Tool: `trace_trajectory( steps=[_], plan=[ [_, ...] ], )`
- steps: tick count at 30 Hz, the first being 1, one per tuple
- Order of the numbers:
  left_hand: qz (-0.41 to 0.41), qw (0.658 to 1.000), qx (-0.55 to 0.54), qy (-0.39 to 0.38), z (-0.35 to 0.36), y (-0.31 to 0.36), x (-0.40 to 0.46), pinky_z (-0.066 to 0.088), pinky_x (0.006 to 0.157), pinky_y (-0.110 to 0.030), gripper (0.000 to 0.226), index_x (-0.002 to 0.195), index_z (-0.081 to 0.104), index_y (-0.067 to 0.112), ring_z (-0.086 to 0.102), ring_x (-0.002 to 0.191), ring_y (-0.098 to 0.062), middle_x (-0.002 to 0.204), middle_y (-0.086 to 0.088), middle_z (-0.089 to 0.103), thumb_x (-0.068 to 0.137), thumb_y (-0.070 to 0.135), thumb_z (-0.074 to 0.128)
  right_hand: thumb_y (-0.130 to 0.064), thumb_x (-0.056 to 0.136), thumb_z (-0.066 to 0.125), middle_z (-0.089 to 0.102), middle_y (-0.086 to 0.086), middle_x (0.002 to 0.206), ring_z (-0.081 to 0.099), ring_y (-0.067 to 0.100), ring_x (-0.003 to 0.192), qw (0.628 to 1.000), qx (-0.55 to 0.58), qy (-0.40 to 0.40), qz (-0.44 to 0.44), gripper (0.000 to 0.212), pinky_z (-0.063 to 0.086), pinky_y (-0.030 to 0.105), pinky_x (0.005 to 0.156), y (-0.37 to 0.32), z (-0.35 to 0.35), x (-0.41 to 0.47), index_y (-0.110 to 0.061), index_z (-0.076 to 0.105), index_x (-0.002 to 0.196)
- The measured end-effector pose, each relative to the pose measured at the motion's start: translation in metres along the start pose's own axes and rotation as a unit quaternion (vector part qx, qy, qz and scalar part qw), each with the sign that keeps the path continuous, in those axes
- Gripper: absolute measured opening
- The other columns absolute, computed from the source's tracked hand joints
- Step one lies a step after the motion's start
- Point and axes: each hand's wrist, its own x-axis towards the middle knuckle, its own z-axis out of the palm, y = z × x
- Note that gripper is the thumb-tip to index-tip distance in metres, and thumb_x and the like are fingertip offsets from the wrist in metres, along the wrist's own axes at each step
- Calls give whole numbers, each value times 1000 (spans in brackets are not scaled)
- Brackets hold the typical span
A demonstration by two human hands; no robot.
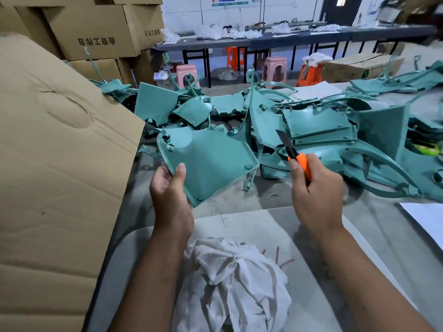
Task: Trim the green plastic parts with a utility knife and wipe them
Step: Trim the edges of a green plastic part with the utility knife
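- Right up close, a crumpled white cloth rag (236, 281) lies between the two arms, on a grey table (251, 200).
- Next, the left hand (171, 195) pinches a flat green plastic panel (208, 161) by its near left corner, thumb on top, and holds it tilted up off the table.
- To the right, the right hand (316, 195) is wrapped around an orange utility knife (296, 155). Its dark blade points up and away, apart from the panel.
- On the left stands a big brown cardboard sheet (55, 164).
- Farther back sits a messy pile of green plastic parts (311, 125).
- Far away stand pink and orange plastic stools (274, 68).
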Motion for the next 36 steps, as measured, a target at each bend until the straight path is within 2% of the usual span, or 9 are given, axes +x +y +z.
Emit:
trace_trajectory(
  steps=[5,8,12,18,22,25,28,31,36],
  plan=[
    [2,998,53,18,-2,-1,-2,49,97,-67,17,98,62,16,66,92,-26,100,-10,71,105,10,47,-31,106,56,41,-21,61,44,4,52,973,142,-95,-155,27,27,19,52,-19,2,-5,-37,42,83],
    [0,998,58,-6,-6,0,0,55,92,-61,19,99,63,15,67,90,-23,97,-7,72,106,10,47,-32,106,56,41,-22,60,45,6,51,970,135,-118,-165,26,29,19,52,-18,4,-5,-37,46,82],
    [3,998,50,-39,-9,3,-1,54,75,-36,17,105,62,10,67,76,-10,86,2,73,106,10,45,-36,105,54,41,-8,55,40,16,49,993,75,-68,-59,40,34,37,47,-7,2,-1,-17,44,71],
    [-27,999,11,-37,-7,5,-2,56,81,-46,18,107,63,11,68,77,-13,87,0,73,106,11,45,-29,105,57,45,-15,60,45,8,49,956,203,-146,-156,31,29,17,50,-19,1,-7,-22,53,76],
    [-54,993,4,-101,-18,7,2,57,79,-39,23,101,73,20,68,95,-17,101,0,75,103,18,51,-44,106,52,46,-9,54,40,9,46,993,65,-101,-7,41,34,28,47,-10,5,-3,-26,43,70],
    [29,992,49,-111,-17,2,0,57,82,-37,16,106,74,25,69,96,-16,106,-1,77,96,29,62,-43,106,53,40,-10,53,36,9,47,994,101,-46,9,43,28,22,48,-10,-2,-1,-26,43,68],
    [103,985,84,-113,-12,-3,-2,58,79,-31,11,98,75,37,73,92,-14,100,-1,79,89,38,69,-52,92,70,48,-10,57,41,9,50,939,300,-136,103,35,35,26,49,-24,-8,-1,-24,57,75],
    [86,987,69,-117,-7,-7,-5,59,78,-32,8,95,78,31,74,90,-17,100,-5,79,89,35,74,-20,85,85,47,-4,57,40,12,48,857,405,-273,164,25,39,21,46,-37,-3,-9,-14,61,79],
    [-44,986,-44,-152,-4,-8,-11,52,101,-57,45,115,72,14,67,114,-37,122,-19,71,83,46,73,1,84,80,26,18,61,25,24,50,840,457,-216,198,39,23,33,45,-48,2,-13,-4,43,73]
  ],
)
